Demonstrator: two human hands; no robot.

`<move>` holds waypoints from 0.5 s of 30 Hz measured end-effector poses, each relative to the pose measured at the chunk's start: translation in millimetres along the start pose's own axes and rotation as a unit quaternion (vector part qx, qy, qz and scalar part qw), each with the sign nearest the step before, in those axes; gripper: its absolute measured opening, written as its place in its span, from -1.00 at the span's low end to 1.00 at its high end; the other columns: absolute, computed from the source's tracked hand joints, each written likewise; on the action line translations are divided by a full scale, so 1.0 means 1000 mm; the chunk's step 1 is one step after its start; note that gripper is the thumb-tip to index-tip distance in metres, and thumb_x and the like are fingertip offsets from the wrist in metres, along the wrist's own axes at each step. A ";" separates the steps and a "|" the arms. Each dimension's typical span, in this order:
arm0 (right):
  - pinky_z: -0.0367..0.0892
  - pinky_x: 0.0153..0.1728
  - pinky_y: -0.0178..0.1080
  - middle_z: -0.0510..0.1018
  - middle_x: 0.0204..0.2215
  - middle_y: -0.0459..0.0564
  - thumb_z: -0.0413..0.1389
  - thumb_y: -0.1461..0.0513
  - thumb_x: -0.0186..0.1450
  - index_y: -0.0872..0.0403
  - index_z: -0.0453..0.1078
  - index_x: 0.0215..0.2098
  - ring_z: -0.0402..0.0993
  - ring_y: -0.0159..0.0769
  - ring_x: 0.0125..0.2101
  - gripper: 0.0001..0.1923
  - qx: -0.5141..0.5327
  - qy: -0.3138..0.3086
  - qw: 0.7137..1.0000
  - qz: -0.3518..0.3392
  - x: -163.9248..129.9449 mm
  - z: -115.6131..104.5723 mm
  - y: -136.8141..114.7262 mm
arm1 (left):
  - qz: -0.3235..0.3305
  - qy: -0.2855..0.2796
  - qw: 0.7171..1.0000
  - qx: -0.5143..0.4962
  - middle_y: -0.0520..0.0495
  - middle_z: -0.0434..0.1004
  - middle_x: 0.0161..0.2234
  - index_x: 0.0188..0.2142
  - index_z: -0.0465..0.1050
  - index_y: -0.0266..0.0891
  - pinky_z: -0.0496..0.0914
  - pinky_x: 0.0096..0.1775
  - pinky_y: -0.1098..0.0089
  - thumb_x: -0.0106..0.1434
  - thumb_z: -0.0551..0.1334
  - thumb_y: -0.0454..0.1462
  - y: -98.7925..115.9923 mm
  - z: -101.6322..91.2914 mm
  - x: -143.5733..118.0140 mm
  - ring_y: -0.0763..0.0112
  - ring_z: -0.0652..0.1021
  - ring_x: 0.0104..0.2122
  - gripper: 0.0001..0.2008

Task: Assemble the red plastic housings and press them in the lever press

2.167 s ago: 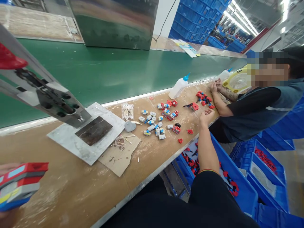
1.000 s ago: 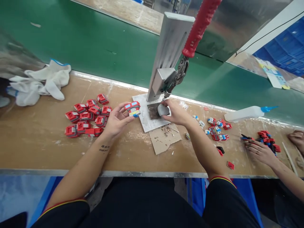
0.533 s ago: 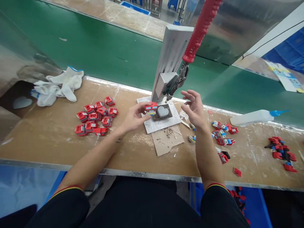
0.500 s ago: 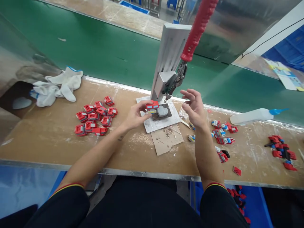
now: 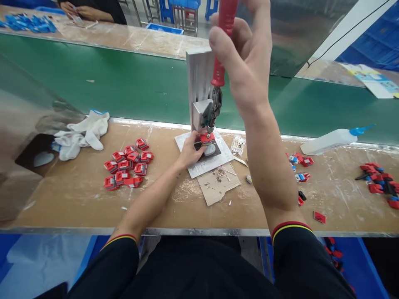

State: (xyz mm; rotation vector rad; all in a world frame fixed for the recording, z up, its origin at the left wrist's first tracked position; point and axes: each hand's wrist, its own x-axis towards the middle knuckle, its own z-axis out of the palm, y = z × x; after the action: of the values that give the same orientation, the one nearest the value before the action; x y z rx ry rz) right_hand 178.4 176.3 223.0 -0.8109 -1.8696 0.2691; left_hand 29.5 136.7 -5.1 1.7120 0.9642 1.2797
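Note:
My left hand (image 5: 192, 153) pinches a small red toy car part (image 5: 206, 138), holding it beneath the tip of an upright metal toggle press (image 5: 199, 89). The tip appears to meet the part's top; whether it presses cannot be told. Under the part lies a grey heart-shaped pad (image 5: 210, 150) on a pale metal base plate (image 5: 199, 169). Raised high, my right hand (image 5: 249, 70) is closed around the press's red handle (image 5: 219, 68), with the thumb across it.
Several red parts (image 5: 126, 165) lie to the left, near white gloves (image 5: 89, 128). Cardboard (image 5: 215, 187) sits before the plate; cotton swabs (image 5: 237, 145), a white bottle (image 5: 327, 142) and red-blue pieces (image 5: 302, 160) lie right. Across the green belt (image 5: 140, 79), another person's hands (image 5: 82, 12) work.
My left hand has brought the red part in under the press tip. My right hand has risen from beside the press and taken hold of the handle, which now stands more upright.

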 end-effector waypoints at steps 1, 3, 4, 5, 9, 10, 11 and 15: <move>0.58 0.04 -0.18 0.47 0.09 -0.05 0.11 -0.01 0.43 0.03 0.18 0.20 0.58 -0.21 0.11 -0.51 0.017 0.025 0.999 -0.023 0.006 0.000 -0.005 | -0.003 0.005 1.000 0.001 -0.10 0.67 -0.07 -0.01 0.35 -0.11 0.56 0.09 0.07 0.16 0.33 -0.47 -0.001 0.001 0.000 0.21 0.69 -0.06 -0.56; 0.60 -0.03 -0.23 0.48 -0.07 -0.13 0.09 0.05 0.43 0.00 0.29 0.07 0.64 -0.32 -0.05 -0.68 0.024 0.058 0.997 -0.040 0.002 -0.003 -0.018 | -0.009 0.018 1.000 0.011 -0.09 0.66 -0.10 0.00 0.33 -0.12 0.56 0.05 0.07 0.16 0.34 -0.46 -0.003 0.003 -0.002 0.23 0.68 -0.11 -0.55; 0.61 -0.04 -0.22 0.48 -0.07 -0.14 0.07 0.07 0.44 -0.04 0.32 0.05 0.66 -0.33 -0.05 -0.74 0.015 0.071 0.997 -0.034 -0.007 -0.006 -0.024 | -0.010 0.024 1.000 0.018 -0.08 0.65 -0.11 0.01 0.33 -0.12 0.56 0.04 0.07 0.16 0.34 -0.45 -0.004 0.004 -0.004 0.23 0.68 -0.13 -0.55; 0.62 -0.03 -0.20 0.48 -0.03 -0.13 0.07 0.08 0.46 -0.06 0.34 0.04 0.67 -0.30 -0.04 -0.77 0.006 0.091 0.995 -0.030 -0.020 -0.009 -0.031 | -0.010 0.029 0.999 0.026 -0.08 0.65 -0.11 0.01 0.34 -0.12 0.55 0.03 0.06 0.16 0.34 -0.45 -0.005 0.005 -0.005 0.23 0.67 -0.15 -0.55; 0.64 0.09 0.07 0.56 -0.02 -0.01 0.15 0.05 0.47 -0.09 0.38 0.03 0.68 -0.11 -0.02 -0.77 -0.049 0.164 0.984 -0.053 -0.088 -0.021 -0.046 | -0.003 0.045 0.997 0.055 -0.08 0.66 -0.11 0.01 0.38 -0.11 0.52 0.04 0.00 0.16 0.35 -0.45 -0.004 0.009 -0.010 0.21 0.65 -0.17 -0.55; 0.62 0.11 0.13 0.58 -0.04 -0.01 0.18 0.07 0.46 -0.11 0.39 0.02 0.68 -0.08 -0.02 -0.79 -0.057 0.172 0.981 -0.061 -0.105 -0.022 -0.046 | -0.002 0.047 0.997 0.058 -0.07 0.66 -0.11 0.01 0.38 -0.11 0.51 0.05 -0.01 0.16 0.36 -0.45 -0.003 0.009 -0.011 0.21 0.65 -0.17 -0.55; 0.60 0.13 0.19 0.61 -0.05 -0.02 0.21 0.11 0.44 -0.14 0.40 0.02 0.67 -0.05 0.00 -0.79 -0.062 0.173 0.981 -0.065 -0.119 -0.022 -0.044 | -0.001 0.049 0.997 0.060 -0.07 0.67 -0.11 0.01 0.39 -0.10 0.51 0.06 -0.02 0.16 0.36 -0.45 -0.002 0.010 -0.012 0.21 0.65 -0.17 -0.55; 0.50 0.18 0.41 0.64 0.03 0.02 0.23 0.18 0.38 -0.17 0.37 0.06 0.62 0.09 0.12 -0.71 -0.073 0.133 0.987 -0.045 -0.162 -0.017 -0.030 | -0.004 0.056 0.996 0.069 -0.07 0.69 -0.07 0.00 0.39 -0.08 0.50 0.08 -0.02 0.16 0.36 -0.46 0.001 0.012 -0.016 0.19 0.66 -0.15 -0.54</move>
State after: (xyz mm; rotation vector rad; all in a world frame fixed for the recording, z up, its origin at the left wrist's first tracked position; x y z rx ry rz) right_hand 220.0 46.5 128.1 -0.8156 -1.6810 -0.0321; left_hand 37.7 120.0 -12.2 1.7535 1.1480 1.3434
